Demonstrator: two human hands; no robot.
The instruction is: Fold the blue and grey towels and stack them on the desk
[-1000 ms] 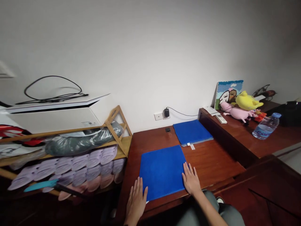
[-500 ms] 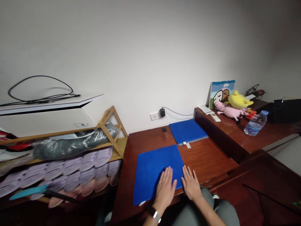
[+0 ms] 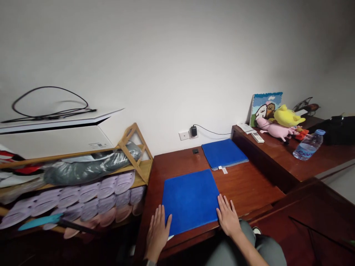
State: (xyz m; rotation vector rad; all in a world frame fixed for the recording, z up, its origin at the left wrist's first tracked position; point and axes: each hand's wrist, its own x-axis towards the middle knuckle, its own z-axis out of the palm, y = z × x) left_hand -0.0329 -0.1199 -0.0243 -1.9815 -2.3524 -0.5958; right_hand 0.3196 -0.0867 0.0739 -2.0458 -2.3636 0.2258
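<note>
On the far left, lilac slippers (image 3: 101, 190) fill the lower tier of a wooden rack (image 3: 148, 173), with a white box (image 3: 55, 140) above them. Right of the rack, the person's left hand (image 3: 158, 229) has changed place most: half a second ago it lay over the cloth, close by the other hand, and now it is back at the cloth's left edge, much as it was a second ago. It is palm down, with the fingers together and stretched forward, the thumb apart and pointing along the cloth's side; it grips nothing. The forearm comes in from the bottom, a band (image 3: 151, 263) just showing at the wrist.

Between the hands, the blue cloth (image 3: 191, 201) lies flat near the front edge of the brown desk (image 3: 255, 188), a white tag (image 3: 170, 237) sticking out at its near left corner.

The right hand (image 3: 227, 216) stays at the cloth's right edge, as in both earlier views. It too is palm down and grasps nothing, its fingers slightly spread and its forearm slanting in from the lower right. Farther back, a second blue cloth (image 3: 224, 153) lies near the wall, unmoved. On the raised surface at right are plush toys (image 3: 288, 116) and a bottle (image 3: 308, 146).
</note>
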